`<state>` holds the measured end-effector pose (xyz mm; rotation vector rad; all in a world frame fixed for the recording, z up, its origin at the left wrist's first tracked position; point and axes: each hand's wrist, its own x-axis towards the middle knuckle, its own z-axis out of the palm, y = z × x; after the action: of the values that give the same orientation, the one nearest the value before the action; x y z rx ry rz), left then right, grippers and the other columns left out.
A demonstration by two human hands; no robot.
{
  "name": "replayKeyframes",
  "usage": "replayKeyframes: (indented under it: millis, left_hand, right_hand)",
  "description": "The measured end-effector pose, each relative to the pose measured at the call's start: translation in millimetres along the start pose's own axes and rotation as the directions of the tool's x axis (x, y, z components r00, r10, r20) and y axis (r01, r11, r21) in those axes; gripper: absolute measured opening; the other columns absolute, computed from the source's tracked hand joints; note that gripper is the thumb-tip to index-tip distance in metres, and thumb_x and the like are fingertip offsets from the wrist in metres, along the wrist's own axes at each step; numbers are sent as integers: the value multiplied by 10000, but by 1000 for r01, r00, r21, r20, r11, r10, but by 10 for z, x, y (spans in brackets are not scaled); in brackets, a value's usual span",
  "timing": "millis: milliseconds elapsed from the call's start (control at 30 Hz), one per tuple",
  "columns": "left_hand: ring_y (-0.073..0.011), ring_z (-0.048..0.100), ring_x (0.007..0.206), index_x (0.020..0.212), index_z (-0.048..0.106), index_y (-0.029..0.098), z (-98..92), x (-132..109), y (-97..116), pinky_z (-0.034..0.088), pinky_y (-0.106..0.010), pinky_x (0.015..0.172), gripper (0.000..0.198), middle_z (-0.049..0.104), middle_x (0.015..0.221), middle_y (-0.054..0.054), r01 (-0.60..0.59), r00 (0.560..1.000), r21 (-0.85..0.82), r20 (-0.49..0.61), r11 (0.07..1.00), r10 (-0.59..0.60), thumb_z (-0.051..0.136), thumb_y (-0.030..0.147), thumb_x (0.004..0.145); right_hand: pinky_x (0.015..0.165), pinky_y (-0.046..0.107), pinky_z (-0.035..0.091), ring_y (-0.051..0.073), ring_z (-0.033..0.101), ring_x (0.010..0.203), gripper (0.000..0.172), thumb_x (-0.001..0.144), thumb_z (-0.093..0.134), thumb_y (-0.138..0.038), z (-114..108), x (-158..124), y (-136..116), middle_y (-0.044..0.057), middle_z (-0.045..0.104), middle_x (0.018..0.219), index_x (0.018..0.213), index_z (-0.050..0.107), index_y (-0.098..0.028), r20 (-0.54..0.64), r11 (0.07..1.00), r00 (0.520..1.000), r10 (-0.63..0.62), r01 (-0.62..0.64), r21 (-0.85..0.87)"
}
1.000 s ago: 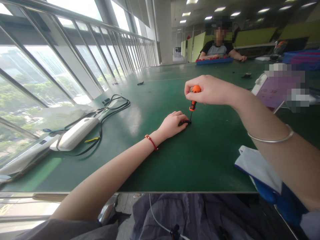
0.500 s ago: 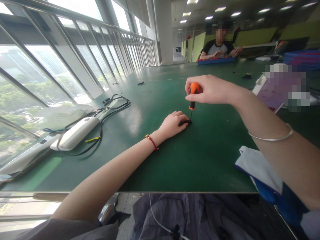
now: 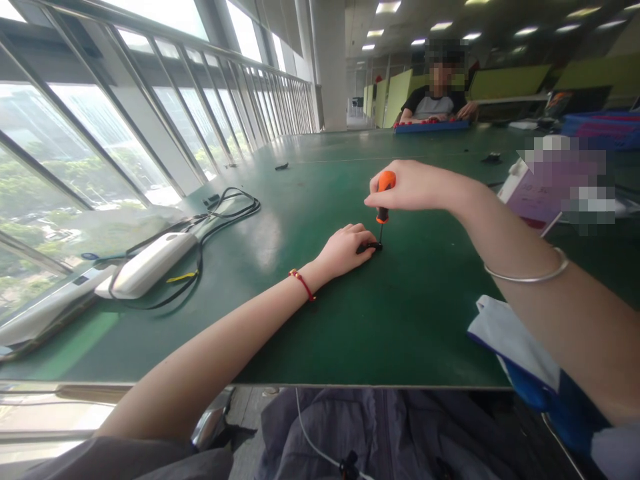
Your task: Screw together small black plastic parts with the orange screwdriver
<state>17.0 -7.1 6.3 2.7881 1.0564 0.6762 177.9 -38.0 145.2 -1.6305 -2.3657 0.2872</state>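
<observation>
My left hand rests on the green table, its fingers closed on a small black part that it pins to the surface. My right hand is wrapped round the orange handle of a screwdriver. The screwdriver stands upright, and its thin shaft comes down onto the black part. A red cord is on my left wrist and a silver bangle on my right forearm.
A white power strip with black cables lies at the left. A white and blue bag sits at the right near edge. A person sits at the far end behind a blue tray. Small black parts lie farther off.
My right hand has shifted its grip round the screwdriver handle, turning it slightly on the spot. My left hand and the black part stay where they were.
</observation>
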Motion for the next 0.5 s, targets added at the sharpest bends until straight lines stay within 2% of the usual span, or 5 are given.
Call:
replayKeyframes:
  millis: [100, 167, 300, 400, 500]
  left_hand:
    - [-214, 572, 917, 982, 678, 197, 0, -8, -1, 486, -343, 830, 198, 633, 962, -54, -3, 1000, -9, -10, 1000, 3, 539, 264, 856]
    - [-211, 574, 913, 990, 681, 206, 3, -13, -2, 487, -339, 827, 203, 632, 964, -52, -5, 1000, -6, -14, 1000, 5, 538, 270, 860]
    - [-209, 578, 903, 1016, 689, 219, 5, -23, 4, 483, -339, 834, 229, 627, 959, -51, -10, 1000, 9, -15, 1000, 10, 523, 298, 879]
    - [-219, 577, 911, 1029, 700, 220, 6, -27, 13, 480, -351, 836, 243, 630, 956, -54, 0, 999, 34, -35, 999, 1, 527, 302, 879]
    - [-234, 573, 907, 1002, 714, 213, 11, -30, 19, 476, -371, 827, 233, 637, 929, -56, 57, 996, 60, -70, 997, -53, 543, 284, 860]
  right_hand:
    - [566, 324, 396, 146, 498, 449, 255, 789, 611, -444, -98, 6, -46, -1, 546, 483, 667, 681, -231, 254, 998, 966, -45, 35, 45]
    - [580, 328, 421, 139, 500, 424, 244, 799, 611, -441, -183, -15, -21, -4, 567, 479, 711, 695, -229, 290, 995, 953, -86, 70, 66]
    - [574, 319, 434, 152, 537, 469, 265, 836, 572, -440, -160, -73, 189, 14, 612, 528, 808, 698, -210, 140, 985, 983, -122, 103, 136]
    - [611, 304, 448, 186, 629, 645, 254, 808, 601, -440, 163, -102, 439, 34, 714, 816, 932, 692, -239, -75, 981, 984, -160, 167, 95]
    - [667, 321, 441, 239, 654, 823, 198, 822, 563, -398, 598, -139, 671, 39, 721, 989, 928, 671, -270, -103, 966, 966, -237, 223, -131]
